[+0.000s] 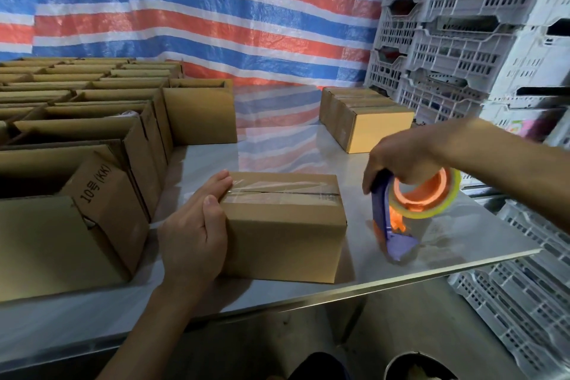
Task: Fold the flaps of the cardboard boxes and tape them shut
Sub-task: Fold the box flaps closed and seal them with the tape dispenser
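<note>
Left arm: bare forearm, enters at bottom centre, angled up and right.
Left hand (194, 225): lower centre; fingers over the top of the box (283, 225), thumb on its near edge, gripping its left end.
Right arm: bare, enters from right edge, sloping down-left.
Right hand (401, 160): right of centre, blurred; fingers curled round tape dispenser (382, 213).

You are at a packing station in a makeshift warehouse. A red, white and blue striped tarpaulin (216, 15) hangs as the back wall, and pale grey perforated plastic crates (462, 52) are stacked at your right. On the metal worktable (271, 148), rows of open brown cardboard boxes (135, 151) fill the left side and taped-shut brown cartons (376, 129) line the far right. Your left hand (192, 234) grips a tape-sealed brown cardboard box (283, 225); your right hand (401, 160) holds a blue and orange tape dispenser (382, 216).
</note>
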